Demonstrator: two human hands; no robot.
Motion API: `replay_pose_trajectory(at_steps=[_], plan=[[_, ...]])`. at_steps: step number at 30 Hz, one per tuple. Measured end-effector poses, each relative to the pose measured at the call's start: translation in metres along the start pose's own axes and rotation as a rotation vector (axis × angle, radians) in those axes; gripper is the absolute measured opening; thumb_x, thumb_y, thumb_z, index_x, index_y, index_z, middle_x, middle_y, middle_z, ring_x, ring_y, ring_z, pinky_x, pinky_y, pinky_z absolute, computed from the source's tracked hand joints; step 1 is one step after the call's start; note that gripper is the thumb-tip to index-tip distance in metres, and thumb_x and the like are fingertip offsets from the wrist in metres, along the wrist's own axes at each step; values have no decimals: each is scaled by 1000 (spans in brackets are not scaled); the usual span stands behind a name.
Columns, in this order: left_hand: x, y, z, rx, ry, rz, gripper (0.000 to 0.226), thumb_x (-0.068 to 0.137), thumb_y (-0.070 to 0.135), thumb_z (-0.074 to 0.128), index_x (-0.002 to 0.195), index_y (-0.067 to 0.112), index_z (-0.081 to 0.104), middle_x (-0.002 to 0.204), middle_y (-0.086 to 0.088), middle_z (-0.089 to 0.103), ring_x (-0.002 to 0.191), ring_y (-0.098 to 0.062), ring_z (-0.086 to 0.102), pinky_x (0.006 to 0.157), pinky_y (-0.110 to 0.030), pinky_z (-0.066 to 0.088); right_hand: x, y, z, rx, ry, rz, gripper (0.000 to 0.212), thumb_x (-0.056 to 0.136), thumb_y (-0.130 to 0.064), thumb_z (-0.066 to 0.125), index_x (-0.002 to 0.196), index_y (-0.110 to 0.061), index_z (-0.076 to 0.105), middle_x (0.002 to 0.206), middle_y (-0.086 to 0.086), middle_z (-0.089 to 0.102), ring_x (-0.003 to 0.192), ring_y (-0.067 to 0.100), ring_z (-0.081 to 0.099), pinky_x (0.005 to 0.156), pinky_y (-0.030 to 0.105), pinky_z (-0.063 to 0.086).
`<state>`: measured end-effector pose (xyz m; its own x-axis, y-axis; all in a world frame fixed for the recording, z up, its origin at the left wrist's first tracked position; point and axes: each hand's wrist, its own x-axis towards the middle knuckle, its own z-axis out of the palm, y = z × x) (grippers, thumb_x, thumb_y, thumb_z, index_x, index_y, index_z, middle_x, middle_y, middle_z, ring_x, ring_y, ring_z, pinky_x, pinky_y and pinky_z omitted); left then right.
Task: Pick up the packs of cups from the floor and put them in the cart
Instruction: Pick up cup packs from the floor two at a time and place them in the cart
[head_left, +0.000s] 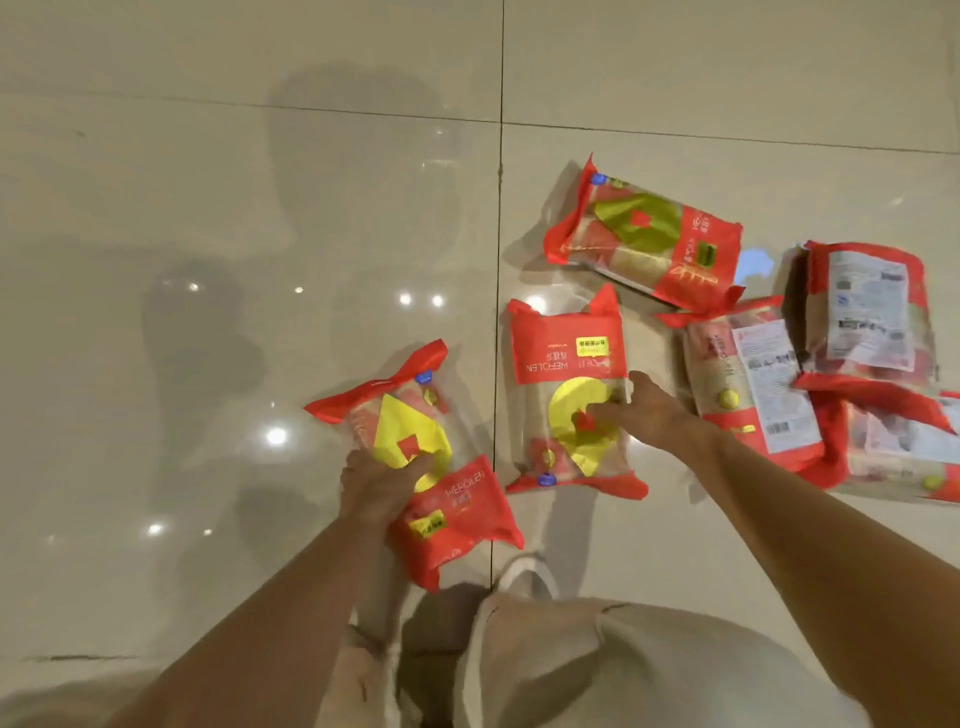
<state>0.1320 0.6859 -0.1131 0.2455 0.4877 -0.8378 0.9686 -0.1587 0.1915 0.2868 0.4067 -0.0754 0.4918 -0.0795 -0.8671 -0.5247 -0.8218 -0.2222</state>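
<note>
Gripped a pack (410, 441) in the left hand (382, 488), fingers curled over its near half, long axis slanting from upper left to lower right; could not tell whether it hung clear of the floor (208, 260). Laid the right hand (649, 410) on the middle pack (563, 364), fingers stretched fairly straight across its yellow mark, thumb up by the right edge, no closed grasp visible. Found that middle pack flat on the tile, just right of the held one, long axis running away from the body, red header at the far end. Met it from the right side, across the short axis, so judged a wrap round the narrow width the likely grasp, with the right hand plainly the nearer and already touching. Counted more to fetch: a far pack (644, 239) slanted beyond, and a heap (748, 384) of three overlapping to the right, all nearer the right arm than the left. Saw no cart, so could not say which way the carry would go.
</note>
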Motion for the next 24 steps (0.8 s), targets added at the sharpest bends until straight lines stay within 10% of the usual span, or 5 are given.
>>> replay_pose_trajectory(at_steps=[3,7,12,20,24], plan=[[39,-30,22,-180,10,-19,112,40,74,89,122,4,61,116,-11,73,109,-33,70,93,-44,58,55,22,14,135,2,-45,90,57,-51,96,132,-14,61,121,6,74,107,25,72,97,42,58],[70,-53,37,-318,-47,-22,100,35,70,93,113,13,69,101,-5,79,89,-26,76,79,-39,62,57,15,19,235,-8,-81,42,77,-20,90,115,-14,75,105,5,81,95,24,78,84,36,61],[19,-3,-3,-383,-33,44,84,42,55,98,107,17,60,97,-4,75,87,-28,76,85,-48,63,38,0,22,264,36,-58,89,45,-44,99,121,-14,64,103,4,79,87,25,80,79,43,66],[-157,30,-201,-448,91,92,80,55,45,96,116,17,52,99,-1,71,85,-23,73,77,-39,61,-175,-98,-59,228,24,-248,68,62,-37,95,120,-23,62,107,0,77,88,16,75,76,33,61],[-284,13,-327,-428,99,108,112,18,75,88,115,23,66,99,-2,79,85,-25,78,83,-47,64,-334,-174,-108,127,-36,-362,63,64,-42,93,116,-25,62,107,-3,76,95,20,73,95,43,57]])
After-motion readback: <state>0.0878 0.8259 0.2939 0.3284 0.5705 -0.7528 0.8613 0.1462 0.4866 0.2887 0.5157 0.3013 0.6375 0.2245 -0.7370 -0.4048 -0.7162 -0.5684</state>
